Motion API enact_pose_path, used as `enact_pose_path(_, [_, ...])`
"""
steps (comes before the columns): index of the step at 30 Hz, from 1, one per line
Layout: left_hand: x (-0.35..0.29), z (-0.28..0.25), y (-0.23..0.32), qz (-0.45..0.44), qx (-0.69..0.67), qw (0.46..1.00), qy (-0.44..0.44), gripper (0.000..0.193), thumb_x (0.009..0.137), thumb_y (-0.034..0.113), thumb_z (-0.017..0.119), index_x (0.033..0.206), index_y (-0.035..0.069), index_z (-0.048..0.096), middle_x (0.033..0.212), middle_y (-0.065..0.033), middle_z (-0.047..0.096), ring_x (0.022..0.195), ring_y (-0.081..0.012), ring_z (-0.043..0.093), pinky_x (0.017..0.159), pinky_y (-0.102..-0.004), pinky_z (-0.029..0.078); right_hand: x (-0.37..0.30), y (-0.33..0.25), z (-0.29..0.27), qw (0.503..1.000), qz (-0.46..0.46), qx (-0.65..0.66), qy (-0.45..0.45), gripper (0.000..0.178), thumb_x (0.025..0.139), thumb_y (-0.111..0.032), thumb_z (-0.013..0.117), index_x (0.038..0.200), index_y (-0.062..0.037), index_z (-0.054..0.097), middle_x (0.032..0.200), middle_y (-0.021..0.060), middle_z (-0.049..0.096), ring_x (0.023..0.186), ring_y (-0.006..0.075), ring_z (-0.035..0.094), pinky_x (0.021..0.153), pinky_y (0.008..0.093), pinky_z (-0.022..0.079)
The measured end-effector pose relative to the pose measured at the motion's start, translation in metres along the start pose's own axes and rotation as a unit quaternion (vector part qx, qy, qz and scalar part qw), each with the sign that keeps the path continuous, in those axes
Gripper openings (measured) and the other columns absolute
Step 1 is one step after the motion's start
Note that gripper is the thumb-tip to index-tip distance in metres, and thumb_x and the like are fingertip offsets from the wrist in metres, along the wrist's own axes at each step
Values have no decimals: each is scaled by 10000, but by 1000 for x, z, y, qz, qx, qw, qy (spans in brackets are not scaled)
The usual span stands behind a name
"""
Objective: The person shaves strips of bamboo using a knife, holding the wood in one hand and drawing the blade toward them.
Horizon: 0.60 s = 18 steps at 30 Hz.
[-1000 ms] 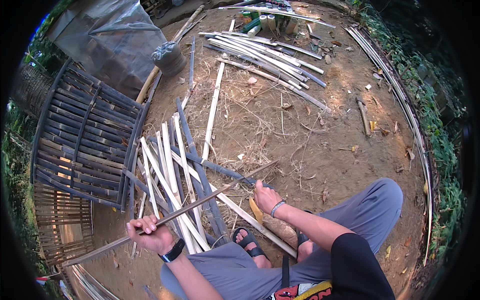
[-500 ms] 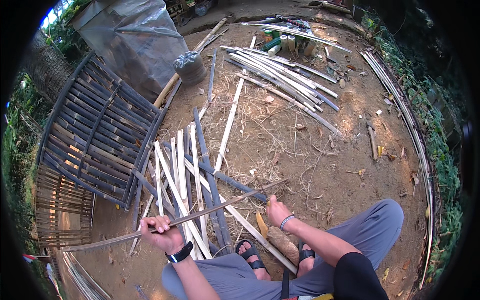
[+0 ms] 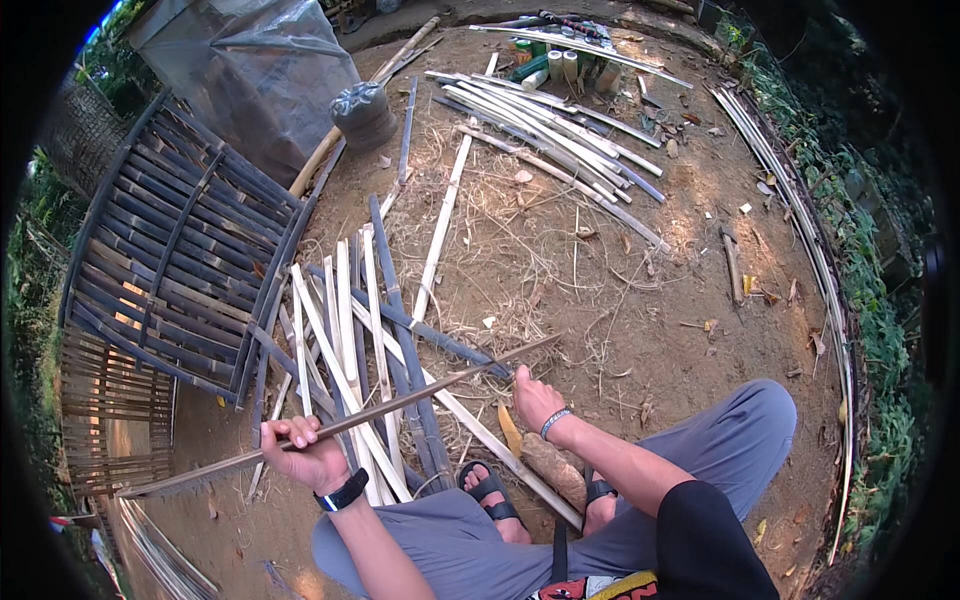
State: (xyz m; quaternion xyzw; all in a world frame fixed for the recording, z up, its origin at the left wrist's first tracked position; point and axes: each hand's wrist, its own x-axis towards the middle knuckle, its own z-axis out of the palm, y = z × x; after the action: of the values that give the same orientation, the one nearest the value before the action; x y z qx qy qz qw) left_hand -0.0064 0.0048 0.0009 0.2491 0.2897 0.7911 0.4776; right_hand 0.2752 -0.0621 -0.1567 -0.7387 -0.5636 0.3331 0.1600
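Note:
A long, thin brown bamboo strip (image 3: 400, 401) slants across in front of me, its left end low and its right end higher. My left hand (image 3: 305, 458) is closed around it left of the middle, palm up. Close to the strip's right end, my right hand (image 3: 540, 403) is closed on what looks like a small knife (image 3: 498, 367), its dark blade against the strip; the handle is mostly hidden by my fingers. A brown, log-like block (image 3: 553, 470) lies between my sandalled feet, beside a curved yellow-brown piece (image 3: 510, 428).
Pale and dark bamboo strips (image 3: 350, 310) lie crossed ahead of my left hand. Another pile of strips (image 3: 550, 130) lies farther off. A slatted bamboo frame (image 3: 185, 250) stands at left. A hammer-like tool (image 3: 733, 265) lies at right. Fine shavings (image 3: 510, 220) cover the ground.
The whole view has shifted slightly, so everything sits a little farther left and up. Both hands keep their hold on the strip and the knife, with little visible movement along the strip.

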Motion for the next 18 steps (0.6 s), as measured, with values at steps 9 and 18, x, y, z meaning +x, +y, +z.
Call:
enact_pose_path(9, [0, 8, -3, -7, -18, 1000, 9, 279, 897, 268, 546, 668, 117, 496, 473, 26, 412, 422, -82, 400, 519, -241, 371, 3, 22, 9, 998, 62, -11, 17, 178, 867, -48, 394, 1011, 54, 371, 796, 310, 629, 764, 473, 629, 689, 538, 511])
enact_pose_path(18, [-4, 12, -2, 1, -13, 1000, -29, 288, 914, 261, 525, 673, 108, 485, 476, 22, 423, 437, -91, 416, 517, -250, 368, 8, 25, 22, 999, 20, 19, 26, 245, 898, -130, 446, 994, 75, 352, 699, 320, 592, 685, 495, 596, 633, 559, 480])
